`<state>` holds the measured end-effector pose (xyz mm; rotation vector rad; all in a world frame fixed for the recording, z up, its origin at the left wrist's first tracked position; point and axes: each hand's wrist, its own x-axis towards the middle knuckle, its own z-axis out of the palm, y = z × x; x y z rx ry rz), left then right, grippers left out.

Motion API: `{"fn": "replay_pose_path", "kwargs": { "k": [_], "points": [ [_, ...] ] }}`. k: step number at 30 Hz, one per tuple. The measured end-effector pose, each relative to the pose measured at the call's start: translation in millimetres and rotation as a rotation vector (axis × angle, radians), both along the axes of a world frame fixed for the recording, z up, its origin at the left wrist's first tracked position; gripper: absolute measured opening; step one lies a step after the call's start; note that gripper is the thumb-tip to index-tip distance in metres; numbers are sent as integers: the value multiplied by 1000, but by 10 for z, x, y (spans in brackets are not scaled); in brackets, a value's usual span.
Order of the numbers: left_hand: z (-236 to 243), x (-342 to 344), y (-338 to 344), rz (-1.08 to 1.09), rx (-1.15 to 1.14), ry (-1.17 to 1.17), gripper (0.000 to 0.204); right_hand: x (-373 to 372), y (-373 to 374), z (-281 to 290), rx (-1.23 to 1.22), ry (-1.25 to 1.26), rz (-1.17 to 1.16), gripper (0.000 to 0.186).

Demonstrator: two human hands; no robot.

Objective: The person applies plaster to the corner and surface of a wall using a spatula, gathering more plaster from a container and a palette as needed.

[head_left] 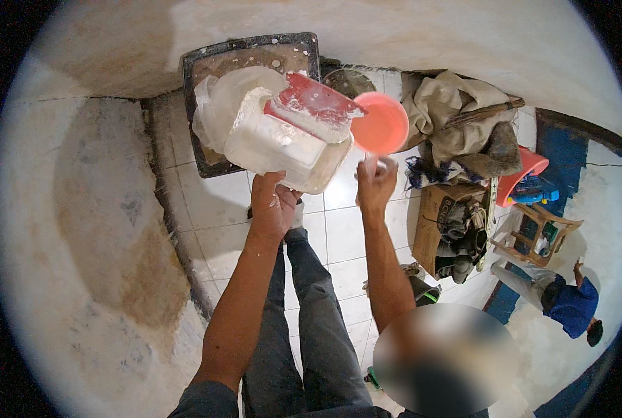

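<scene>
My left hand [272,205] grips the near edge of a whitish, plaster-smeared plastic tub [276,161], held tilted out in front of me. Across the tub's top lies a red flat piece [311,103] coated with white paste, which looks like a plastering scraper. To the right of the tub, my right hand [376,187] is closed around the handle of a pink-orange dipper [381,124]. The dipper's round cup is beside the end of the red piece; whether they touch I cannot tell.
Behind the tub, a dark-rimmed square board [250,43] carries clear plastic. At right lie burlap sacking [457,118], a cardboard box [433,226] of shoes, a pink chair [527,171] and a wooden stool [541,233]. Another person [572,303] in blue is at far right. Patchy walls surround the tiled floor.
</scene>
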<state>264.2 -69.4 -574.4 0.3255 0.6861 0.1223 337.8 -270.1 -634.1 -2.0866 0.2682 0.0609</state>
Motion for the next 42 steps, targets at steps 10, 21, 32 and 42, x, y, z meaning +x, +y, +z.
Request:
{"fn": "replay_pose_path", "kwargs": {
  "k": [10,21,32,42],
  "points": [
    [-12,-60,119,-6,28,-6,40,947,24,-742,-224,-79,159,49],
    [55,-104,147,-8,113,88,59,784,-75,-514,-264,88,205,68],
    [57,-85,135,-32,142,78,63,666,-129,-456,-229,187,190,80],
    [45,-112,107,-93,159,79,55,748,626,980,-75,-350,362,47]
  ]
}}
